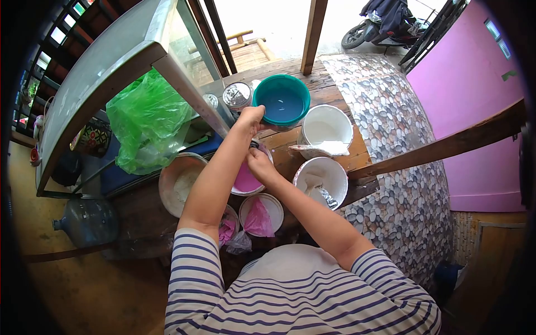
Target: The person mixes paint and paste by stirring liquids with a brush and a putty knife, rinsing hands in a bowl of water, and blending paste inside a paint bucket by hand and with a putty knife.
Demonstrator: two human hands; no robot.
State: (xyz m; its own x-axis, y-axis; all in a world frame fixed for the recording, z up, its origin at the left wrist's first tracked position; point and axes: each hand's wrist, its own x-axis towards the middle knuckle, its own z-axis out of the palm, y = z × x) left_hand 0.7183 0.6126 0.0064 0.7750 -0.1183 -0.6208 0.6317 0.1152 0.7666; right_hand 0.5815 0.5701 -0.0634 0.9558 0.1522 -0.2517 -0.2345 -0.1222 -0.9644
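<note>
Teal bowl [281,84] has the left hand [254,116] clamped on its rim, probably to keep the liquid [283,106] from slopping. It's just past the pink tub [248,193]; right hand [259,166] is curled over that, can't tell if it's gripping anything. White bucket [326,114] sits right beside the bowl.

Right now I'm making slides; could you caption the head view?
Left hand holding a teal tub, right hand over a pink-filled tub, near white buckets on a wooden table.
</note>
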